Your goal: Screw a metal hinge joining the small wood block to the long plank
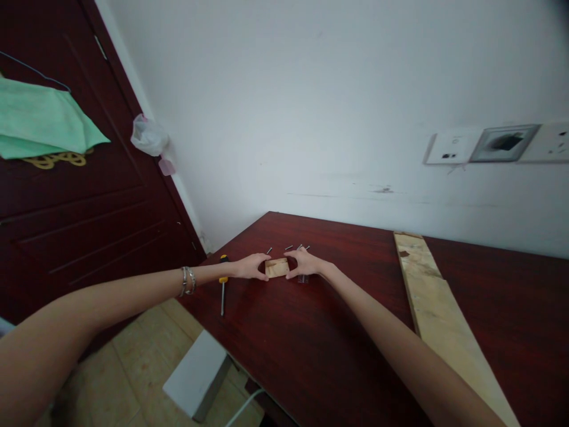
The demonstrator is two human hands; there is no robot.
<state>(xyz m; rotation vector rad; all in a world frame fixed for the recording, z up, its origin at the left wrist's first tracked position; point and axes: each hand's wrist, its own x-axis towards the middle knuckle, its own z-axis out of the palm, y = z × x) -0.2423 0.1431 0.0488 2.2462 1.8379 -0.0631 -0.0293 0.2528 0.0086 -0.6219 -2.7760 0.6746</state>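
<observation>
A small pale wooden block [276, 268] lies on the dark red table [338, 332], near its far left corner. My left hand [251, 266] grips the block's left end, fingers curled around it. My right hand [303, 263] grips the right end the same way. A screwdriver with a yellow and black handle [223, 286] lies just left of my left wrist, shaft pointing toward me. Several loose nails [297, 247] lie on the table just beyond the block. Silver bangles sit on my left wrist.
A long pale wooden plank [440, 314] lies on the table to the right, running toward me. A white wall with sockets [498, 143] stands behind. A dark red door [80, 196] is at left, with a white box [198, 373] on the tiled floor.
</observation>
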